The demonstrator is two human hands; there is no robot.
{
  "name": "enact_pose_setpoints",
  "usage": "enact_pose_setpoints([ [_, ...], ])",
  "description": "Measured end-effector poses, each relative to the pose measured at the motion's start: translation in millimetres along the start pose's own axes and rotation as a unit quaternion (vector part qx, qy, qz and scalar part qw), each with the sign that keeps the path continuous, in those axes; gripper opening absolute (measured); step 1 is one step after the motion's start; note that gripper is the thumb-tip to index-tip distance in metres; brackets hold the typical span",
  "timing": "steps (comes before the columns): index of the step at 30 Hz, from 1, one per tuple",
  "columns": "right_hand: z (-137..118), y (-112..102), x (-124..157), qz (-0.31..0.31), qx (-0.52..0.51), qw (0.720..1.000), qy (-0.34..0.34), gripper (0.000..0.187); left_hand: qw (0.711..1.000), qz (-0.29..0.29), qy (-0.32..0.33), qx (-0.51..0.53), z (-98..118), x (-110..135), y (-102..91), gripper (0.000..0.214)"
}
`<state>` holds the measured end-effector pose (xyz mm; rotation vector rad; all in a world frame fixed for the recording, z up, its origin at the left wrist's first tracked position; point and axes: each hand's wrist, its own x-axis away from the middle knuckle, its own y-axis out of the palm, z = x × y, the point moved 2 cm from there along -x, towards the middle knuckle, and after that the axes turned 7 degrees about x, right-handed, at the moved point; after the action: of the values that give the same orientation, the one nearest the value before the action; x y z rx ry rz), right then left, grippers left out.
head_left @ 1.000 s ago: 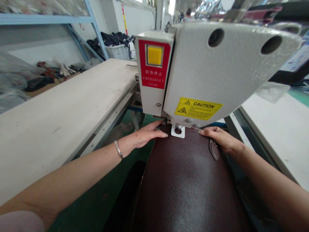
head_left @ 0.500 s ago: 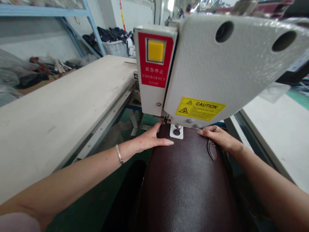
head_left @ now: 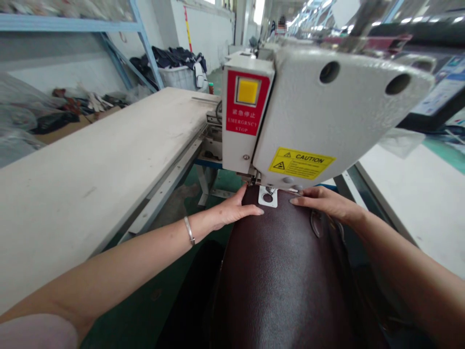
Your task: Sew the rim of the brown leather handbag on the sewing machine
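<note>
A large dark brown leather piece (head_left: 279, 271) hangs toward me from under the head of a sewing machine (head_left: 312, 111). At its left edge my left hand (head_left: 234, 208) grips it, the thumb lying on top and the other fingers up by the machine. My right hand (head_left: 323, 201) holds the far right edge, its thumb on the leather and its fingers partly hidden behind. Between the hands, a white metal plate with a round hole (head_left: 268, 196) lies over the leather below the needle area. Near my right hand a small leather loop (head_left: 315, 223) is attached to the piece.
A yellow stop button (head_left: 248, 91) sits on the machine's red panel. Pale tabletops flank me, one at left (head_left: 90, 165) and one at right (head_left: 410, 194). A blue shelf frame (head_left: 72, 23) and a bin of dark cloth (head_left: 178, 77) stand behind.
The view has shifted, so the machine looks slightly smaller and farther off. My right thumb has slid a little left over the leather; the left hand keeps its hold.
</note>
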<state>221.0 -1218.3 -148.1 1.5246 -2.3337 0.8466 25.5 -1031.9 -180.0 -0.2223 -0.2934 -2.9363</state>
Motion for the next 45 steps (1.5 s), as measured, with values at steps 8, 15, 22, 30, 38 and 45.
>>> enact_pose_setpoints([
  [8, -20.9, -1.7, -8.4, -0.020, 0.081, 0.996, 0.042, 0.043, 1.000, 0.011, 0.013, -0.008, -0.1, 1.9, 3.3, 0.091],
  [15, -25.0, -3.1, -10.7, -0.014, 0.104, 0.994, 0.006, 0.042, 1.000, 0.005, 0.030, -0.005, -0.2, 4.2, 4.3, 0.091],
  [22, -21.0, -4.1, -13.4, -0.004, 0.081, 0.997, -0.004, 0.042, 0.999, 0.004, 0.031, -0.007, -1.5, 2.8, 3.2, 0.087],
  [30, -9.3, -11.0, -26.8, 0.025, 0.049, 0.998, -0.015, 0.038, 0.999, 0.033, 0.031, -0.022, -1.1, -3.8, 4.7, 0.082],
  [38, -4.4, -13.3, -9.6, -0.021, 0.009, 0.996, 0.082, 0.051, 0.996, 0.045, 0.063, -0.051, -6.9, -3.5, 19.5, 0.088],
  [45, -10.0, -3.3, -18.0, 0.017, 0.037, 0.999, 0.033, 0.046, 0.996, 0.050, 0.050, -0.048, -7.1, 1.0, 7.2, 0.087],
])
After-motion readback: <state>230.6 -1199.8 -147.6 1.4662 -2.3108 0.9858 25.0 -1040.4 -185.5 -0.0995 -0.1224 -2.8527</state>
